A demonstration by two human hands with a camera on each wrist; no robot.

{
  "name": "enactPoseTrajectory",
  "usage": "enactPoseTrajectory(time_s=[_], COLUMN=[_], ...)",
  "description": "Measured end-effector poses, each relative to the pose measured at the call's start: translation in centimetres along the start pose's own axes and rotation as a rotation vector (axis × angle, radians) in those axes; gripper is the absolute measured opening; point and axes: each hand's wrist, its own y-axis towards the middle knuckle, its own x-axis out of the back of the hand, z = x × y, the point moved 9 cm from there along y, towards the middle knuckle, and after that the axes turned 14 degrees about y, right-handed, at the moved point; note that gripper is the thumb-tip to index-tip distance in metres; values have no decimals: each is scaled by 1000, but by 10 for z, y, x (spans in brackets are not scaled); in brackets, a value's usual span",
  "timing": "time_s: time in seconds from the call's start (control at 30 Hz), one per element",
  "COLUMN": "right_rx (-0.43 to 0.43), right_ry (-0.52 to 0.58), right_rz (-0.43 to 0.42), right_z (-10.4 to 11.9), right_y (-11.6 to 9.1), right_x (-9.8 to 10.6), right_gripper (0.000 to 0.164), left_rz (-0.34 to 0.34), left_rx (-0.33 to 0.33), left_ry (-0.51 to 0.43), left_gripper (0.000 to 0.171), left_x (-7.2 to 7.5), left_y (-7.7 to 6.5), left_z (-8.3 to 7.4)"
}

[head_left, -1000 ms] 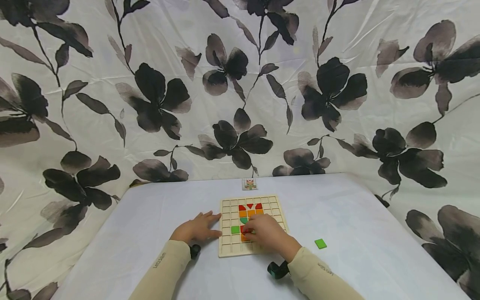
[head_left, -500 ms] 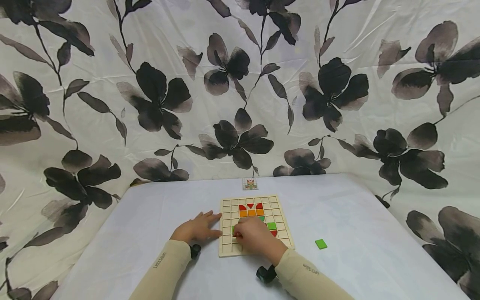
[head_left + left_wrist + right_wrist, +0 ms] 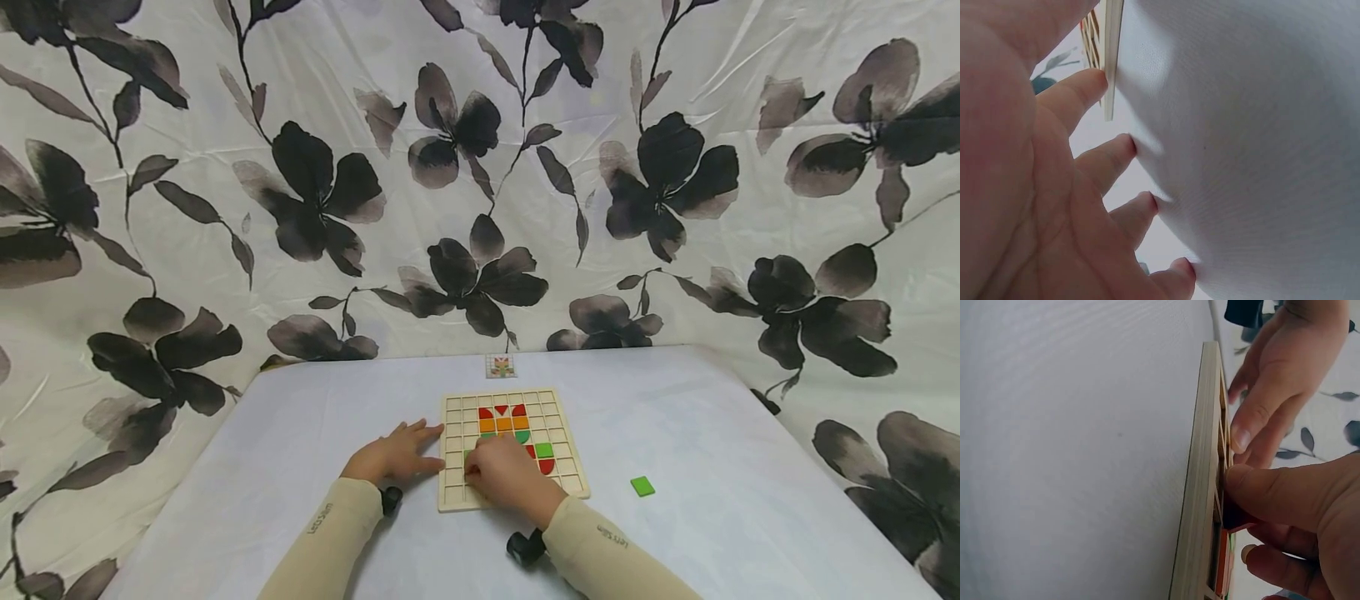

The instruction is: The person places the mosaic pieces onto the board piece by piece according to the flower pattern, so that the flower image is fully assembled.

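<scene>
A pale wooden grid board (image 3: 453, 493) lies on the table, bearing red, orange and green tiles in its cells. At its left edge my left hand (image 3: 393, 457) is spread, thumb and a fingertip touching the board's side; in the left wrist view the other fingertips (image 3: 1127, 145) rest on the cloth. My right hand (image 3: 512, 472) is over the board's lower left cells. Between its thumb and fingers it pinches a red tile (image 3: 1235, 516), partly in a cell beside an orange tile (image 3: 1225, 553). The hand hides several tiles.
A loose green square tile (image 3: 642, 486) lies on the white cloth right of the board. Behind the board is a small pattern card (image 3: 501, 366). A floral curtain (image 3: 465, 167) hangs behind the table.
My right hand has moved left across the board to the lower left cells, bringing a red tile and uncovering green and red tiles at the right. My left hand has stayed put.
</scene>
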Motion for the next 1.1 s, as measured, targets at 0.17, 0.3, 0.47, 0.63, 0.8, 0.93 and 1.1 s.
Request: enactPoseTrajectory(time_s=[0.17, 0.3, 0.47, 0.63, 0.8, 0.93, 1.1], right_rx=[-13, -37, -72, -102, -130, -116, -87], right_ry=[7, 10, 22, 40, 67, 62, 28], right_rz=[21, 18, 13, 5, 30, 40, 20], right_z=[-2, -4, -7, -11, -17, -15, -10], right_y=[-1, 0, 1, -2, -3, -1, 2], right_x=[-3, -3, -1, 3, 1, 1, 0], right_gripper=[7, 7, 7, 9, 11, 11, 9], left_rz=[3, 1, 1, -2, 5, 2, -4], left_rx=[12, 13, 8, 11, 6, 8, -1], left_ry=[-6, -8, -17, -5, 3, 6, 8], left_gripper=[76, 75, 75, 74, 75, 75, 75], left_x=[-1, -1, -1, 0, -1, 0, 1], left_y=[-1, -1, -1, -2, -1, 0, 1], left_z=[2, 2, 1, 1, 2, 2, 1])
